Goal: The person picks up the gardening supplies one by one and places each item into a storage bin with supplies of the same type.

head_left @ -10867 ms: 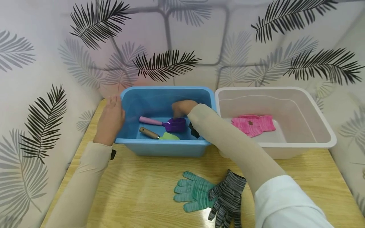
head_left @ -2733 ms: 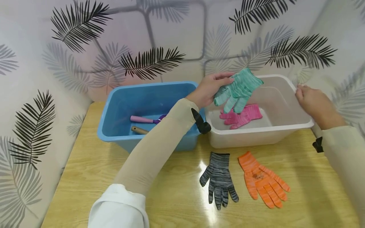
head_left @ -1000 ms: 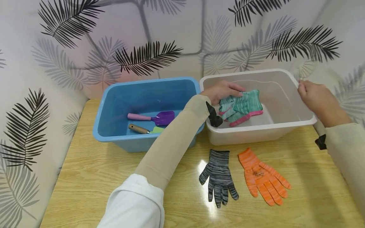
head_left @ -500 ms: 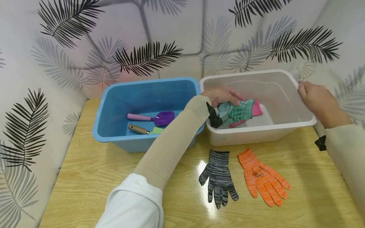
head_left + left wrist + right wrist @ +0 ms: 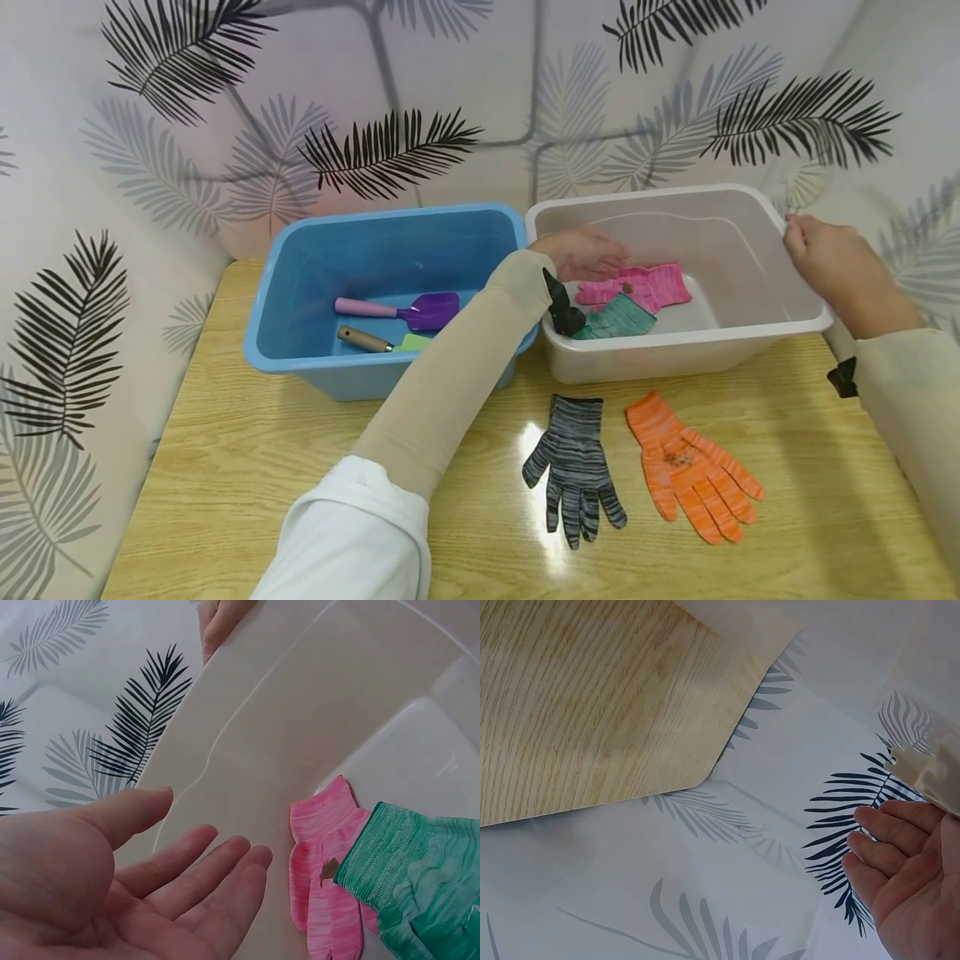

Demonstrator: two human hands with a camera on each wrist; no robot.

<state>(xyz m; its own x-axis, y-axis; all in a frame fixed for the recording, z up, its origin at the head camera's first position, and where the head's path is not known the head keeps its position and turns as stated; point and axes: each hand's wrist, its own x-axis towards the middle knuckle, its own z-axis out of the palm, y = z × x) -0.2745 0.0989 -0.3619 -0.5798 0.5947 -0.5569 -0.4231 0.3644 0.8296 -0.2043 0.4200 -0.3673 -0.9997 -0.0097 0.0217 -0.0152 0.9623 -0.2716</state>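
My left hand (image 5: 581, 254) hangs empty, thumb apart from fingers, inside the white bin (image 5: 675, 362) near 1 green glove (image 5: 618, 319) overlapping 1 pink glove (image 5: 656, 287); my right hand (image 5: 843, 271) grips the bin's rim at its right end.

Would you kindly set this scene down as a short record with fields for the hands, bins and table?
Left hand: over the off-white plastic bin, holding nothing
Right hand: grips that bin's right-end rim
Off-white bin: pink knit glove, teal-green knit glove
Blue plastic bin: purple scoop with pink handle, green-headed tool with brown handle
Wood-grain table: dark grey striped knit glove, orange knit glove
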